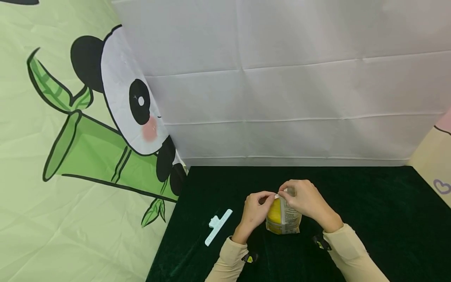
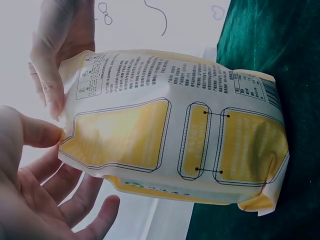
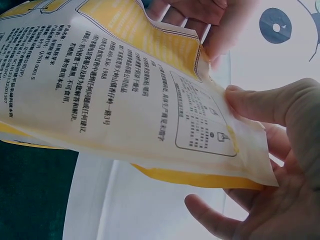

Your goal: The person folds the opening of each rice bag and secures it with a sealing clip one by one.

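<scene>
A yellow and white printed food bag [image 1: 284, 219] stands upright on the dark green cloth, its top edge between both hands. My left hand [image 1: 256, 209] pinches one top corner between thumb and fingers; the left wrist view shows that thumb on the bag [image 2: 170, 130] with the other fingers spread behind. My right hand [image 1: 303, 199] pinches the top edge on the other side, its thumb on the printed face of the bag [image 3: 125, 95] in the right wrist view. Left of the left hand lies a pale blue bag clip [image 1: 218, 227], apart from the bag.
The dark green cloth [image 1: 380, 219] covers the table. Behind it hangs a white sheet [image 1: 289, 94]. A light green panda-print curtain [image 1: 84, 219] borders the left side, and a cream printed one [image 1: 431, 172] the right.
</scene>
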The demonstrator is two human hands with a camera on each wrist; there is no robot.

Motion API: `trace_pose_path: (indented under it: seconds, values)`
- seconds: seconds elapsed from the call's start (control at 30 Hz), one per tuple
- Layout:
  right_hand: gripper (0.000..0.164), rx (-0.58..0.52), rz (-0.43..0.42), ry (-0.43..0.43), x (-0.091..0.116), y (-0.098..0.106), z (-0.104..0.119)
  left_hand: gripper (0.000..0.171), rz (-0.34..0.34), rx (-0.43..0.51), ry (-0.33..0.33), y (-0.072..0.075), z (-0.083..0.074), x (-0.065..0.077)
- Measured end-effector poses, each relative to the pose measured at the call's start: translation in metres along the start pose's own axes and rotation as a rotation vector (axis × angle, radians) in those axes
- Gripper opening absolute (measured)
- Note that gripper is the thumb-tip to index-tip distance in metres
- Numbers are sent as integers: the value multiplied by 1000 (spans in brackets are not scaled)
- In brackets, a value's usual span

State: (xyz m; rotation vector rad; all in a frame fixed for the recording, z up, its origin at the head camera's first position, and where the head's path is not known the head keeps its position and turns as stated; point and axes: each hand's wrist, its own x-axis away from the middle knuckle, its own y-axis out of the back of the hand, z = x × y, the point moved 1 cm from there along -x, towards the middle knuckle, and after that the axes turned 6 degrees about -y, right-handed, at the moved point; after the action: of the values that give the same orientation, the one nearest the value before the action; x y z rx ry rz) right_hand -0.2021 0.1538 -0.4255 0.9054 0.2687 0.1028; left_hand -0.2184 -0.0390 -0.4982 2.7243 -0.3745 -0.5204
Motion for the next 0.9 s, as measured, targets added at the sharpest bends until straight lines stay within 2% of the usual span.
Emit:
trace_pose_path:
  seconds: [0.33, 0.5, 0.63, 0.9]
  values:
    - [6, 33, 20, 23, -1, 2, 2, 26, 0, -36, -57, -2, 2, 0]
    - [4, 68, 17, 60, -4, 5, 5, 25, -26, -76, -50, -3, 0, -1]
    - [5, 84, 19, 47, -5, 6, 5, 24, -43, -85, -44, -4, -2, -1]
    - [6, 79, 18, 30, -5, 5, 6, 22, -57, -51, -45, -4, -1, -2]
